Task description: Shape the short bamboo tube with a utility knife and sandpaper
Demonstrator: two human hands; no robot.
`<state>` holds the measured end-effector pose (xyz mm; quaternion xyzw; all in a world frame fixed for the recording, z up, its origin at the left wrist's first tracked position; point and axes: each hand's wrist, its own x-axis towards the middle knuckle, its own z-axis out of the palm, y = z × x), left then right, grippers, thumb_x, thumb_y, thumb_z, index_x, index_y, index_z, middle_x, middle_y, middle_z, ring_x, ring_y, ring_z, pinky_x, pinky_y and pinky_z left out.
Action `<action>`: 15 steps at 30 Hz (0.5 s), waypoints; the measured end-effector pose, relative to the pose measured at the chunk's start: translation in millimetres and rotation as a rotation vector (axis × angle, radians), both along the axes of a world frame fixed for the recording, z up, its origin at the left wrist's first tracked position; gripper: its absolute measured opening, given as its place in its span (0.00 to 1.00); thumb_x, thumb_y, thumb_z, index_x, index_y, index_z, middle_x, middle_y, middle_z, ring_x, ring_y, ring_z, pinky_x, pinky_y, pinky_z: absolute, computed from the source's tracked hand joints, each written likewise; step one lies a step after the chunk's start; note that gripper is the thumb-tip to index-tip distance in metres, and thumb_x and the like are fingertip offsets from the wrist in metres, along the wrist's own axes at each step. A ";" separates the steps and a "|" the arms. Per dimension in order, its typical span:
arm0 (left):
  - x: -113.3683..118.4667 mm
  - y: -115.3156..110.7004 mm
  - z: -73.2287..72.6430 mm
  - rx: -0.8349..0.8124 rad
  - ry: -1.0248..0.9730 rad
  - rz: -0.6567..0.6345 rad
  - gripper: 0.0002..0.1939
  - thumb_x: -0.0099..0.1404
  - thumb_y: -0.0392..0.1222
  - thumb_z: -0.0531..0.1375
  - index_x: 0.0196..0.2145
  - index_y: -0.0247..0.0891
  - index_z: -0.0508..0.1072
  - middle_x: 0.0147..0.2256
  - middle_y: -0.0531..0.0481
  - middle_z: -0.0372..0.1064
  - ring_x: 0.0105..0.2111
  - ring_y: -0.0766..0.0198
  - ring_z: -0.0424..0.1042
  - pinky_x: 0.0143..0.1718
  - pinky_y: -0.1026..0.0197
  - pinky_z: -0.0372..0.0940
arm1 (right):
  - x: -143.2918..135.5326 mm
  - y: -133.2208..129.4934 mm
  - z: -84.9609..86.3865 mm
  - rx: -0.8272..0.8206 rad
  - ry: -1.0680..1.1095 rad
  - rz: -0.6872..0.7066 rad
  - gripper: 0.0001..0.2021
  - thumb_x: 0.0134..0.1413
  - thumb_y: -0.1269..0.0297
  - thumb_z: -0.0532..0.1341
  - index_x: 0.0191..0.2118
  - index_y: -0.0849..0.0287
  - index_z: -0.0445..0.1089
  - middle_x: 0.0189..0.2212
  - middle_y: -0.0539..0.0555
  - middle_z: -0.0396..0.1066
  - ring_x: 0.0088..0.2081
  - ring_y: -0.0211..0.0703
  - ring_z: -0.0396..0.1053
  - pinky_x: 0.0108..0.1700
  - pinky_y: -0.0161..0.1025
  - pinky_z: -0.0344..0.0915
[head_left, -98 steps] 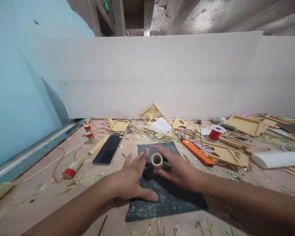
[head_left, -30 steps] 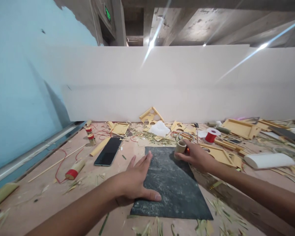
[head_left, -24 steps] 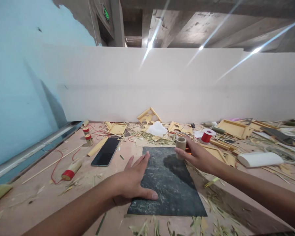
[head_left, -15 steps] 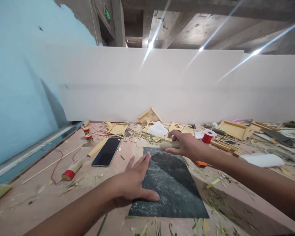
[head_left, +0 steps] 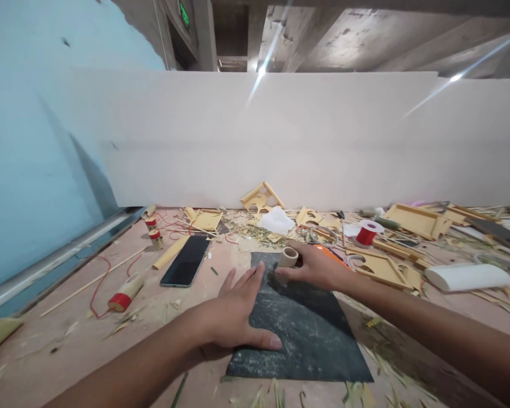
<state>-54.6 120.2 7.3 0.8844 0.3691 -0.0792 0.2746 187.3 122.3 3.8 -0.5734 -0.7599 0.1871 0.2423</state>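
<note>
A dark sheet that looks like sandpaper [head_left: 306, 340] lies flat on the table. My left hand [head_left: 238, 317] rests spread on its left edge, holding nothing. In my right hand [head_left: 312, 266] is a short bamboo tube [head_left: 288, 262], gripped between thumb and fingers. The tube stands upright at the far part of the sheet, its hollow end facing up and its lower end at the sheet's surface. Some of my right fingers are hidden behind the tube and hand.
Left of the sheet lie a phone [head_left: 186, 262] and a bamboo tube with a red end [head_left: 125, 293]. A red thread spool [head_left: 368, 232], an orange-handled tool [head_left: 331, 255], a white roll [head_left: 467, 277] and cut yellow pieces [head_left: 386, 267] crowd the right. Shavings litter the table.
My right hand has come down and toward me, turning the bamboo tube from lying sideways to upright on the dark sheet. My left hand stays put. The view has shifted slightly.
</note>
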 end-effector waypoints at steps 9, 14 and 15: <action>-0.1 1.0 -0.1 -0.022 0.010 -0.007 0.71 0.59 0.73 0.65 0.75 0.34 0.24 0.74 0.36 0.18 0.74 0.42 0.21 0.72 0.37 0.24 | 8.3 -1.6 -17.0 -0.080 0.049 0.004 0.13 0.54 0.52 0.68 0.31 0.56 0.71 0.28 0.51 0.79 0.30 0.47 0.73 0.30 0.38 0.62; -1.9 1.5 -4.4 -0.017 -0.056 -0.004 0.71 0.58 0.76 0.64 0.75 0.39 0.24 0.75 0.37 0.20 0.73 0.38 0.20 0.72 0.34 0.26 | 43.0 10.4 -14.9 -0.051 0.005 -0.157 0.15 0.50 0.50 0.69 0.29 0.57 0.70 0.27 0.56 0.78 0.29 0.51 0.72 0.29 0.41 0.60; -2.0 1.6 -4.9 -0.012 -0.059 -0.003 0.71 0.57 0.76 0.64 0.75 0.39 0.24 0.75 0.37 0.21 0.73 0.38 0.20 0.71 0.33 0.26 | 42.7 9.9 -14.4 -0.044 0.009 -0.162 0.15 0.50 0.50 0.69 0.29 0.57 0.71 0.27 0.56 0.78 0.30 0.52 0.72 0.29 0.41 0.61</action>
